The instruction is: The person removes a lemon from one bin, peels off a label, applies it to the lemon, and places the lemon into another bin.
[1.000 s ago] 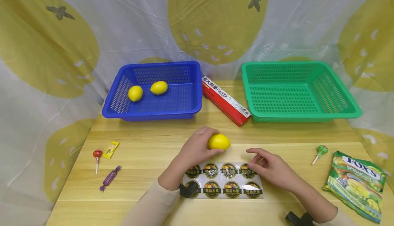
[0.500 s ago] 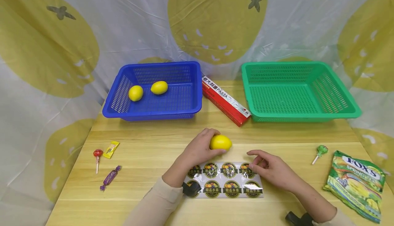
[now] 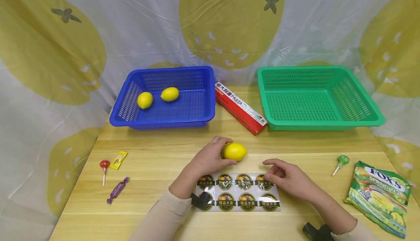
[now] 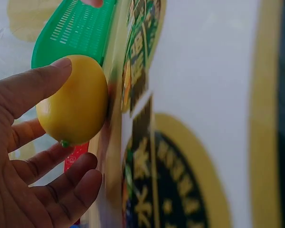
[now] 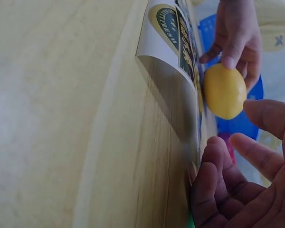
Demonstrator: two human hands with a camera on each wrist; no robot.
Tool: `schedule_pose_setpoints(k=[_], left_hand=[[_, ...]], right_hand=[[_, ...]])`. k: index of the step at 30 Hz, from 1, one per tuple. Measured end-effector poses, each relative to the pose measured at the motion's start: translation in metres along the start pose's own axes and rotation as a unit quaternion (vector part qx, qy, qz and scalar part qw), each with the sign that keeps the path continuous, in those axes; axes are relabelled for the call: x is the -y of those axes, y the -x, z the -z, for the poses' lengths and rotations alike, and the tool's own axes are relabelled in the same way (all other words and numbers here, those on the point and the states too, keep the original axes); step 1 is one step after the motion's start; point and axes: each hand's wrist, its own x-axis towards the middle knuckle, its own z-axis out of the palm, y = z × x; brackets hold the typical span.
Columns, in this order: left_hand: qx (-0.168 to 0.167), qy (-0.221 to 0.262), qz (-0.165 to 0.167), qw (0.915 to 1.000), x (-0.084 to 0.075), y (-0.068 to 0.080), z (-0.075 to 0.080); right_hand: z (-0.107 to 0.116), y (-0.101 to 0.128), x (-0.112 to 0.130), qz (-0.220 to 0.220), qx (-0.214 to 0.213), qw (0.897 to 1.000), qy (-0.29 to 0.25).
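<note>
My left hand grips a yellow lemon on the wooden table, just beyond a sheet of round fruit stickers. In the left wrist view the thumb lies over the lemon and the fingers curl beneath it, next to the sticker sheet. My right hand rests on the sheet's right end with loosely bent fingers and holds nothing. The right wrist view shows the right hand's fingers at the sheet edge, with the lemon beyond.
A blue basket at the back left holds two lemons. A green basket stands back right, with a red pasta box between them. Small candies lie left; a green lollipop and candy bag lie right.
The left hand has nudged the lemon very slightly to the right. The right hand has stayed almost still on the sticker sheet.
</note>
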Motion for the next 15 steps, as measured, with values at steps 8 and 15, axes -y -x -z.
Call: schedule_pose_setpoints(k=[8, 15], left_hand=[[0.002, 0.001, 0.014, 0.9999, 0.006, 0.008, 0.011], [-0.013, -0.011, 0.03, 0.9994, 0.011, 0.031, 0.023]], right_hand=[[0.002, -0.004, 0.001, 0.008, 0.001, 1.0, 0.006], [0.004, -0.007, 0.0, 0.027, -0.011, 0.999, 0.013]])
